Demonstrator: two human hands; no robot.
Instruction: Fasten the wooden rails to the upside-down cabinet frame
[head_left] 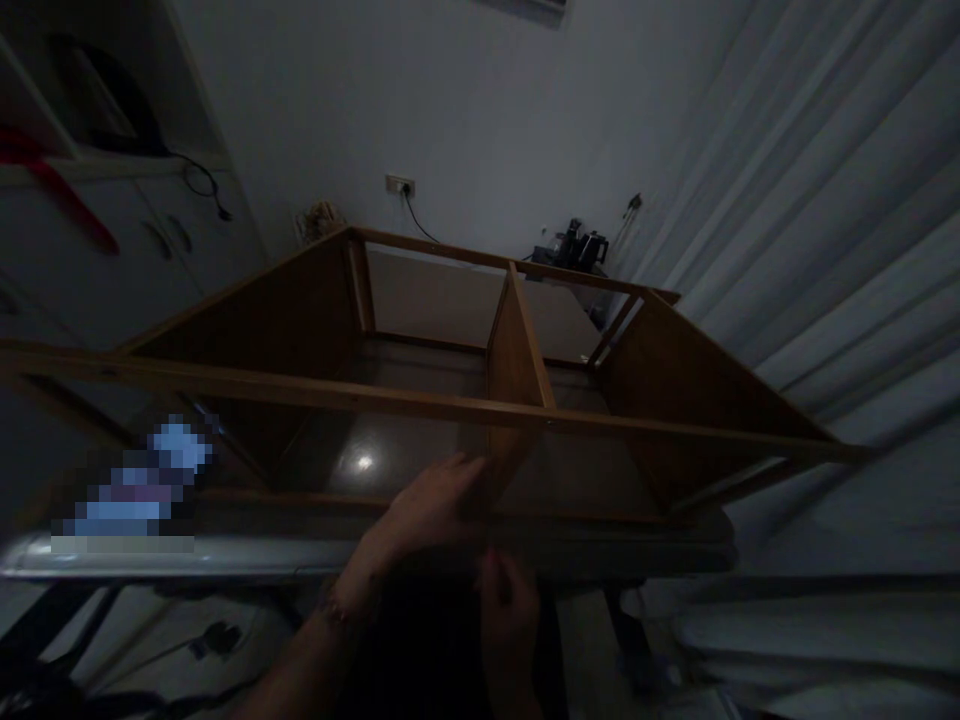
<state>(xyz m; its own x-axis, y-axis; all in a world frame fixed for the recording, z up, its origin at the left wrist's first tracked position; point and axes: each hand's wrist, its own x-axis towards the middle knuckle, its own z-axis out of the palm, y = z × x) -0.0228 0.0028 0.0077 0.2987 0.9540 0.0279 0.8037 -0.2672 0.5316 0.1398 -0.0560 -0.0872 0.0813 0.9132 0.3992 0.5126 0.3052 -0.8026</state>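
Note:
A brown wooden frame (420, 403) with side panels and a middle divider (517, 350) stands on a table (285, 555) in front of me. My left hand (442, 505) reaches over the table's near edge, close to the foot of the divider. Its back faces me, and its fingers are dark and blurred; I cannot tell whether they touch the wood. Lower and to the right, my right hand (510, 595) is held in front of my body with its fingers curled in. A reddish spot shows at its fingertips, too blurred to name.
A pixelated bright patch (142, 480) covers something on the table's left. White cabinets (127, 230) line the left side, and a pale curtain (847, 250) hangs on the right. A plugged-in cord (420, 222) and a black kettle (592, 248) are behind the frame.

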